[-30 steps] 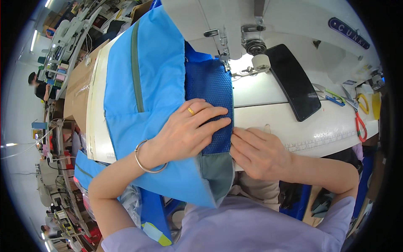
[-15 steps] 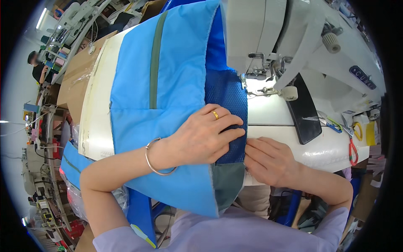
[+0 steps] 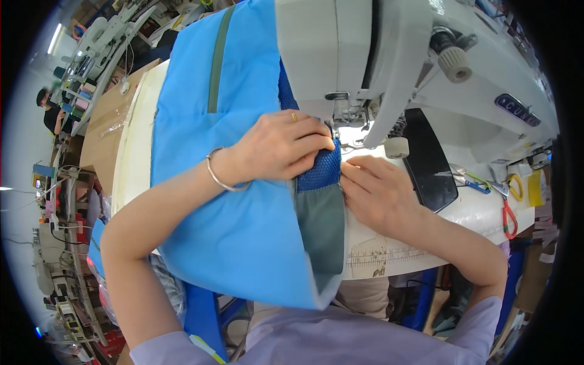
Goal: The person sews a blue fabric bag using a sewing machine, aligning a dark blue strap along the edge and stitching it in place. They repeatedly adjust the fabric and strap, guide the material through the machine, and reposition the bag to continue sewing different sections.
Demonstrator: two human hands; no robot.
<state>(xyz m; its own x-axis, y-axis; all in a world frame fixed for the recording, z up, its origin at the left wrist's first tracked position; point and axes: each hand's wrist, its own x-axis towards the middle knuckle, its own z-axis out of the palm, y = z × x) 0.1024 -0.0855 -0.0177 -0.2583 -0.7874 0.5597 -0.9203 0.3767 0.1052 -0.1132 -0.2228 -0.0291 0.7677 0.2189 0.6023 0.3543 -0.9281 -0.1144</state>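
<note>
A light blue fabric panel with a grey-green strip drapes over the sewing machine bed. Along its right side run a dark blue mesh piece and a grey-green fabric section. My left hand lies over the panel, its bent fingers gripping the mesh close to the presser foot; its thumb is hidden. At the mesh's right edge, my right hand pinches the border with fingers together. The white sewing machine stands over the work, and the mesh runs under its foot.
Right of the needle lies a black plate. Scissors with red and yellow handles and small snips lie farther right. Brown cardboard is beyond the panel on the left. A person in black is far left.
The fabric has moved away from me toward the machine, carrying the mesh under the foot. Both hands have moved farther forward and slightly left with it. The view has shifted a little.
</note>
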